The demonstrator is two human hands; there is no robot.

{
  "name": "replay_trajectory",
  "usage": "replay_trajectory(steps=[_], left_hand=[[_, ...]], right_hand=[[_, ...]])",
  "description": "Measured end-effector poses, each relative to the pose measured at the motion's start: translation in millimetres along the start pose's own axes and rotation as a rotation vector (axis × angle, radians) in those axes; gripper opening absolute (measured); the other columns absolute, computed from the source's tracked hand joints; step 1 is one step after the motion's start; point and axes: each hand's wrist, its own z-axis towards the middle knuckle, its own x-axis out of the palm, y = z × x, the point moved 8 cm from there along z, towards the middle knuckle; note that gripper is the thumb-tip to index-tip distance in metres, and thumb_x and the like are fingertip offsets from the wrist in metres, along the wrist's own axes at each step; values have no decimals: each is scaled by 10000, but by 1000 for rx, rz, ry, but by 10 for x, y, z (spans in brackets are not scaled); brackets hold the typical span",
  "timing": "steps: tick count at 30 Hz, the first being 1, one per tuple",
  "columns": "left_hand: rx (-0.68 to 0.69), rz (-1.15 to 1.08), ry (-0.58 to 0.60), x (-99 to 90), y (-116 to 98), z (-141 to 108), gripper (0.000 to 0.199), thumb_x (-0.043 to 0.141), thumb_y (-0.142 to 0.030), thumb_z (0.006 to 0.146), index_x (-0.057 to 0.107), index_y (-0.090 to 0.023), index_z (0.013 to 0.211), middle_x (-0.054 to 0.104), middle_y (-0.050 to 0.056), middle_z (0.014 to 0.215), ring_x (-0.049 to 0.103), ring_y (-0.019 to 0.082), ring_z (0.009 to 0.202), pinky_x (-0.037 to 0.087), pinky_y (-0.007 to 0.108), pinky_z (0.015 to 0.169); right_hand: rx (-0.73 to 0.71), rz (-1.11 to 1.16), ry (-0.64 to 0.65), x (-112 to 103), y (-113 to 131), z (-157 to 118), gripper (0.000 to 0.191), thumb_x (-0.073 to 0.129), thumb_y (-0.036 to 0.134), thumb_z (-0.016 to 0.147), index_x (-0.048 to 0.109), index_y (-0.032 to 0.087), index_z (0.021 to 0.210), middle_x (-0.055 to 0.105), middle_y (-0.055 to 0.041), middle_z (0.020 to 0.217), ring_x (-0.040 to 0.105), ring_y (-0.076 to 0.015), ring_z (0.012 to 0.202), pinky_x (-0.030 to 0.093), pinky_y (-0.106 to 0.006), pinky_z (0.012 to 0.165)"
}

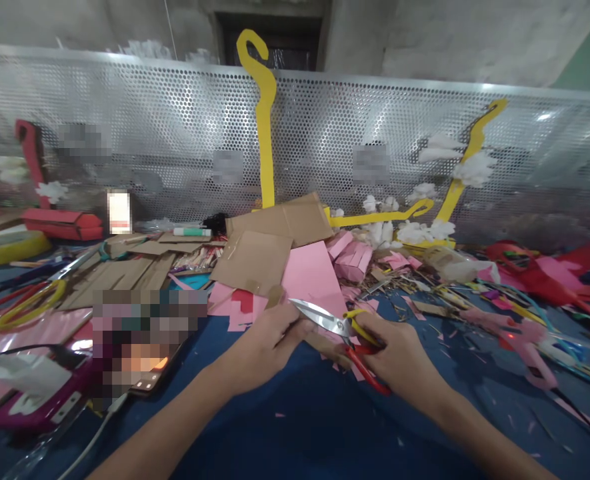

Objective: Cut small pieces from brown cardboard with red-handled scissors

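Note:
My right hand [399, 350] is wrapped round the handles of a pair of scissors [327, 319], one yellow and one red, with the blades pointing left. At the blade tips is my left hand [265, 343], its fingers pressed together near a piece of brown cardboard [273, 297]; what they pinch is too hidden to make out. Just beyond the hands lie a pink sheet [315, 273] and larger brown cardboard pieces [255, 260].
Yellow hook-shaped cutouts [265, 133] stand before a perforated metal panel [175, 133]. A pink glue gun [525, 340] lies at the right. On the left are a tape roll [12, 247], more scissors [29, 307] and cardboard strips [119, 280] on the blue table [295, 440].

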Motion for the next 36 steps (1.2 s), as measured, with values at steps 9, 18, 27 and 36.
replay_trajectory(steps=[9,18,27,36], left_hand=[[40,-47,-18,-46,-81,10,232,370,-305,1043,543,-190,939,542,4,840,507,141,779,402,270,737],[49,-172,-77,-70,-78,2,228,434,-286,1018,558,-189,853,570,27,863,499,149,777,393,287,723],[-263,-1006,-312,-130,412,75,247,635,-218,902,604,-175,1143,644,13,800,658,155,783,516,309,786],[-319,-1149,-462,-233,535,47,343,788,-213,781,621,-191,1079,715,16,834,712,185,805,550,313,746]], right_hand=[[148,224,-58,-113,-142,25,321,690,318,825,402,222,721,377,57,676,340,-119,618,297,-239,546],[-13,110,-40,-153,152,52,300,724,357,797,505,225,954,552,-31,936,495,-206,835,440,-310,739],[207,477,-66,-24,-228,38,360,708,402,836,520,229,1089,582,-21,951,580,-182,861,501,-276,772],[239,553,-38,9,-245,54,353,744,433,799,564,227,1023,630,-30,968,623,-181,859,530,-259,772]])
